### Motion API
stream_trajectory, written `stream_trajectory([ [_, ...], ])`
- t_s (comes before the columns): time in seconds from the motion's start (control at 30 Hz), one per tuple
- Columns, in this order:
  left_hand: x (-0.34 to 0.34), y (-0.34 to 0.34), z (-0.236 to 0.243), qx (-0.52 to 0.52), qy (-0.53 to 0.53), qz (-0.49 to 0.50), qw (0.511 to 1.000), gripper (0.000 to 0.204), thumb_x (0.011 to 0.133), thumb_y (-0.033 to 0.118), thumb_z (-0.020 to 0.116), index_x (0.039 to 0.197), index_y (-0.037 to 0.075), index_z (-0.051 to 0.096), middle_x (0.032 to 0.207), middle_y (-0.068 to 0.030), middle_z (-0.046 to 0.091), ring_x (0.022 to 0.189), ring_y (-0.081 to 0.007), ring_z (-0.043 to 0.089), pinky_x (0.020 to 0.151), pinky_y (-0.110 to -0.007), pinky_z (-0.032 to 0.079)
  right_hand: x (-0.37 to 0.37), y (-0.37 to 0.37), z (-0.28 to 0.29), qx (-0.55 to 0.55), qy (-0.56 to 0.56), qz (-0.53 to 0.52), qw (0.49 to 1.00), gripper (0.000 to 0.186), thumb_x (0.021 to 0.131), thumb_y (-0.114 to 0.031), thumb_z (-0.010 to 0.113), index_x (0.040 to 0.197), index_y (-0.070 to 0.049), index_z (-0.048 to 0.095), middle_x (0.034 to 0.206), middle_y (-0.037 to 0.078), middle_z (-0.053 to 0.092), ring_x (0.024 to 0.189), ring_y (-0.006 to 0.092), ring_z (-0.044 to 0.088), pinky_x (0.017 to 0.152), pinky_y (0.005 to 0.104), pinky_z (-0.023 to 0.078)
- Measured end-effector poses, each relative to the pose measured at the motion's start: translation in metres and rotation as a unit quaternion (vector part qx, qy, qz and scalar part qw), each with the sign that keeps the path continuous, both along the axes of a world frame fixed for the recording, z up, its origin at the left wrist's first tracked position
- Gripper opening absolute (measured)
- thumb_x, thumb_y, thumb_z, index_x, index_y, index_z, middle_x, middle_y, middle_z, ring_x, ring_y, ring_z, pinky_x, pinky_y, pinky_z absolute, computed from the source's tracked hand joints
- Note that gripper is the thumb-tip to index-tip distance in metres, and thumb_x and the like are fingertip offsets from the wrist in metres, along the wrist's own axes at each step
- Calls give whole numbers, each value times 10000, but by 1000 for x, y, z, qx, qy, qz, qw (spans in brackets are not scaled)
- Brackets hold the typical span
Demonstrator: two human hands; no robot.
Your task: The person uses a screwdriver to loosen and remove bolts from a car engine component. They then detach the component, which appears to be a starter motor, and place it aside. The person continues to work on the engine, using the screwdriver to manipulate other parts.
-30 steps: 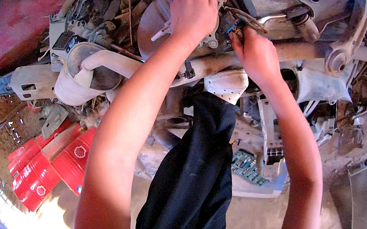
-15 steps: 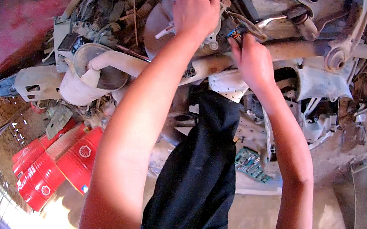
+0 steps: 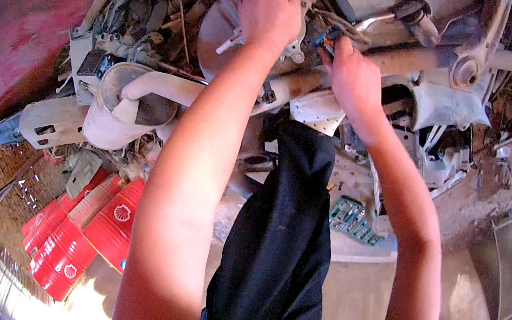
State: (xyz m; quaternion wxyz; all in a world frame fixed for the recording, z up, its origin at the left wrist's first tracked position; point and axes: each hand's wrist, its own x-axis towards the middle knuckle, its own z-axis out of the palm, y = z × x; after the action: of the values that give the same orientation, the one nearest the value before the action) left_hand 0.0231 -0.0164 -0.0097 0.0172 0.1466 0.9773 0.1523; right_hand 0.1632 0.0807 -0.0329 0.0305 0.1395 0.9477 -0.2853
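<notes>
"Why does the left hand [image 3: 271, 8] reach over the top like that?"

"To steady the pale metal part [image 3: 297, 49], I'd say. Its fingers curl over the far side, but from here I can't tell how tightly they close or what exactly they grip."

"And the right hand [image 3: 355, 75]?"

"That one's drawn into a pinch, thumb and forefinger together on a small black-and-blue piece [image 3: 324, 38]. It comes in from the other side, probably so neither arm blocks the other."

"Where does the metal part sit?"

"Up in the heap of scrap, in front of a big round disc [image 3: 213, 36], with the rusty tube [image 3: 417, 60] running just below. The crowd of parts around it likely helps keep it propped."

"What's it like, up close?"

"Dusty and grey-white, with rounded lugs down its right edge. A pale rod end [image 3: 229, 42] pokes out at the lower left; the hand hides the middle. The little piece is mostly dark, with a bright blue patch, too small to make out properly."
</notes>
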Motion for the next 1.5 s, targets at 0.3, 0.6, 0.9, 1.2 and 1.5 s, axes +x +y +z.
stream_trajectory([
  [0.3, -1, -1, -1, 10, 18, -28, 999, 403, 909, 344, 465, 982, -32, 590, 954, -261, 575, 922, -408, 567, 809, -481, 456, -10, 28, 15, -481, -125, -121, 859, 490, 906, -504, 527, 836, -22, 583, 605, 8, 501, 538, 89, 447, 472, 245, 370],
  [0.6, -5, 1, -4, -1, -2, -40, 999, 491, 929, 382, 435, 1063, -66, 582, 1024, -294, 580, 994, -441, 532, 882, -480, 406, -5, 22, -10, -481, -77, -112, 866, 538, 900, -504, 535, 742, 8, 583, 565, 63, 466, 526, 162, 444, 512, 303, 378],
  [0.9, -15, -8, -6, -8, -56, -58, 997, 479, 926, 374, 428, 1133, -33, 573, 1073, -296, 555, 1018, -430, 530, 900, -463, 409, 2, -4, 6, -237, 41, -127, 962, 496, 878, -421, 550, 663, 25, 565, 635, 240, 582, 657, 423, 600, 595, 492, 487],
  [1.2, -15, -7, -4, 14, -38, -68, 997, 494, 931, 384, 431, 1130, -44, 572, 1085, -295, 549, 1027, -422, 523, 908, -459, 402, 3, -4, 7, -164, 42, -103, 980, 454, 867, -416, 560, 676, -6, 585, 625, 211, 601, 605, 393, 612, 561, 478, 507],
  [1.5, -16, -10, -6, -9, -38, -66, 997, 452, 928, 379, 436, 1133, 4, 585, 1054, -282, 566, 1017, -426, 530, 891, -469, 411, 3, -9, 9, -198, 13, -107, 974, 470, 894, -415, 520, 699, 8, 578, 650, 229, 603, 650, 413, 608, 609, 497, 499],
])
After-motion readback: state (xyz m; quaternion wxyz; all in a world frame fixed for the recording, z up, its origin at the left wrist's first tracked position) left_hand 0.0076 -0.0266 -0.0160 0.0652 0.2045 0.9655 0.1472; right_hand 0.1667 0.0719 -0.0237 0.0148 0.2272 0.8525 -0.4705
